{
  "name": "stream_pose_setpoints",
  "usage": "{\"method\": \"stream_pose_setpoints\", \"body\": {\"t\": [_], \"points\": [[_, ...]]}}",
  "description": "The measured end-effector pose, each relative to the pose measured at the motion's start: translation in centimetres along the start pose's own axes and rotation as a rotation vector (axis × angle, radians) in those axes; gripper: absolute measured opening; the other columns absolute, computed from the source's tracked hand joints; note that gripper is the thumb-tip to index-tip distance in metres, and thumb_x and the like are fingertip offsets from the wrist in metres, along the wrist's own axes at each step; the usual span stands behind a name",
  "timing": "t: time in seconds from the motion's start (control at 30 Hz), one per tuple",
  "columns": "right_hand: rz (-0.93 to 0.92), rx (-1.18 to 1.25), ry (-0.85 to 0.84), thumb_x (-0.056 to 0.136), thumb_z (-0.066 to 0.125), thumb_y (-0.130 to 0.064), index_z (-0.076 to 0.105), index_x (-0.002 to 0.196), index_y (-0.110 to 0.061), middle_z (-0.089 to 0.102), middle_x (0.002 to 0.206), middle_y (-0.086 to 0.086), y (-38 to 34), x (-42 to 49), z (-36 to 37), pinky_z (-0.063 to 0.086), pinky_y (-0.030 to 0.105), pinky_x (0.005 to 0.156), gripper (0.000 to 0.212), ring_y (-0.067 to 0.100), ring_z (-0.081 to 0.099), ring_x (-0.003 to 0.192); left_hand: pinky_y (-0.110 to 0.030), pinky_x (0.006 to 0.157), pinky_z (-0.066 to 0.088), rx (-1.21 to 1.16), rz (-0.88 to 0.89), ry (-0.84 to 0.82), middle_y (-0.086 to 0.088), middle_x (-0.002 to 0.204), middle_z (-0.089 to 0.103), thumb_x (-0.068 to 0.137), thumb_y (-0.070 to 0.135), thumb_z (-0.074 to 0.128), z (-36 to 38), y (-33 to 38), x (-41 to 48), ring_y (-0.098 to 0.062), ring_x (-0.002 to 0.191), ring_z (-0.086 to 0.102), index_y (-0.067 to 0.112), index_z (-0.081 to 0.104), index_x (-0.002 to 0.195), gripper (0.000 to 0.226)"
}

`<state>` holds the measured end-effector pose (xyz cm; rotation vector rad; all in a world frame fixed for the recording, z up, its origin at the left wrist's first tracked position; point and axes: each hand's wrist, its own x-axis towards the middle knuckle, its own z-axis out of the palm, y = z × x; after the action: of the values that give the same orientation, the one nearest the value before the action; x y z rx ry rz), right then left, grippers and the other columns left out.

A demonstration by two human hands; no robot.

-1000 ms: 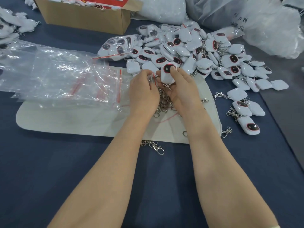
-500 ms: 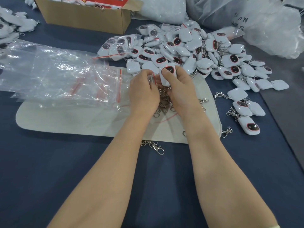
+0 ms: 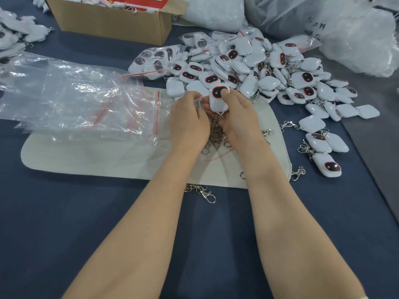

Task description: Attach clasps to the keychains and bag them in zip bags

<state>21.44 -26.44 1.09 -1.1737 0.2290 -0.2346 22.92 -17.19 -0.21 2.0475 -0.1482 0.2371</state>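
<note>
One loose clasp (image 3: 208,196) lies at the near edge of the grey mat (image 3: 86,156). Over the clasp heap (image 3: 214,134), the right hand (image 3: 237,117) holds the white keychain (image 3: 218,100), now turned more face-up than a second ago, with the thumb pressed on its dark window. The left hand (image 3: 187,121) pinches something small beside it, perhaps a zip bag's mouth; I cannot tell. I think bagging is near. The keychain pile (image 3: 269,70) lies at the mat's far edge.

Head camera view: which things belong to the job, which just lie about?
In the job: white square plastic keychain with a red-ringed dark oval, held by the right hand; small clear zip bag, seemingly pinched by the left hand; heap of silver metal clasps; pile of matching keychains; stack of clear zip bags.
Lying about: brown cardboard box; white plastic sacks.
</note>
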Motion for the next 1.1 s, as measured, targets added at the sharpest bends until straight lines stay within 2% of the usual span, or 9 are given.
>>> {"method": "stream_pose_setpoints", "body": {"t": [0.13,0.23,0.3,0.47,0.63,0.77,0.87,1.0,1.1], "points": [[0.004,0.021,-0.035,0.099,0.043,-0.006,0.062,0.093,-0.006,0.071,0.085,0.009,0.1,0.1,0.0,0.053,0.030,0.080,0.019,0.019,0.067,0.081,-0.041,0.101,0.042,-0.025,0.001,-0.003,-0.006,0.120,0.060,0.090,0.002,0.042,0.0,0.0,0.0,-0.022,0.115,0.053,0.009,0.056,0.120,0.034],[-0.011,-0.035,-0.099,0.094,0.042,0.010,0.055,0.111,0.001,0.065,0.098,0.015,0.3,0.0,0.3,0.054,0.025,0.081,0.023,0.019,0.065,0.087,-0.039,0.099,0.043,-0.039,-0.002,0.013,-0.005,0.117,0.061,0.089,0.001,0.043,0.0,0.1,-0.1,-0.021,0.112,0.054,0.010,0.057,0.117,0.033],[-0.038,-0.087,-0.087,0.092,0.041,0.015,0.052,0.116,0.002,0.063,0.103,0.017,0.3,-0.1,0.3,0.053,0.028,0.087,0.029,0.022,0.064,0.091,-0.039,0.099,0.043,-0.039,-0.003,0.014,-0.006,0.118,0.061,0.089,0.001,0.043,0.0,0.1,-0.1,-0.022,0.113,0.054,0.009,0.056,0.118,0.034],[-0.070,-0.176,-0.049,0.093,0.044,0.012,0.052,0.121,0.001,0.066,0.104,0.013,0.5,-0.1,0.4,0.050,0.037,0.098,0.030,0.023,0.064,0.099,-0.037,0.103,0.040,-0.038,-0.007,0.009,-0.007,0.123,0.059,0.089,0.000,0.042,-0.1,0.1,0.0,-0.021,0.117,0.052,0.008,0.054,0.123,0.037],[-0.114,-0.083,0.010,0.093,0.045,0.011,0.054,0.112,-0.003,0.067,0.098,0.008,0.1,-0.2,0.6,0.056,0.028,0.085,0.025,0.019,0.067,0.092,-0.038,0.104,0.039,-0.021,-0.007,-0.003,-0.009,0.127,0.056,0.091,0.002,0.042,-0.1,0.1,-0.1,-0.023,0.121,0.049,0.007,0.051,0.127,0.038],[-0.193,-0.067,0.054,0.091,0.053,0.005,0.056,0.100,-0.015,0.062,0.102,0.008,-0.3,-0.2,1.0,0.054,0.038,0.089,0.022,0.026,0.060,0.101,-0.039,0.103,0.039,-0.013,0.009,-0.004,-0.011,0.127,0.055,0.090,0.001,0.040,-0.1,0.1,-0.2,-0.025,0.121,0.048,0.005,0.049,0.128,0.039],[-0.205,-0.158,0.062,0.088,0.057,0.003,0.056,0.097,-0.017,0.062,0.099,0.007,0.0,-0.4,1.5,0.049,0.047,0.093,0.023,0.025,0.060,0.096,-0.040,0.100,0.040,-0.029,0.015,-0.002,-0.013,0.125,0.057,0.089,-0.001,0.040,-0.1,0.1,-0.1,-0.027,0.118,0.051,0.003,0.050,0.126,0.038],[-0.236,-0.403,0.121,0.085,0.069,-0.010,0.048,0.096,-0.029,0.067,0.093,0.000,0.5,-0.7,2.0,0.054,0.036,0.084,0.030,0.018,0.066,0.086,-0.042,0.092,0.042,-0.086,-0.012,0.013,-0.014,0.117,0.060,0.093,0.003,0.036,-0.1,0.2,-0.2,-0.030,0.108,0.054,0.007,0.048,0.126,0.035],[-0.237,-0.492,0.183,0.082,0.073,-0.019,0.040,0.095,-0.030,0.069,0.088,0.007,0.8,-0.9,2.1,0.054,0.038,0.075,0.037,0.027,0.068,0.077,-0.028,0.097,0.039,-0.201,-0.060,0.038,-0.009,0.127,0.056,0.097,0.006,0.032,-0.1,0.3,-0.3,-0.022,0.115,0.052,0.010,0.044,0.131,0.036]]}}
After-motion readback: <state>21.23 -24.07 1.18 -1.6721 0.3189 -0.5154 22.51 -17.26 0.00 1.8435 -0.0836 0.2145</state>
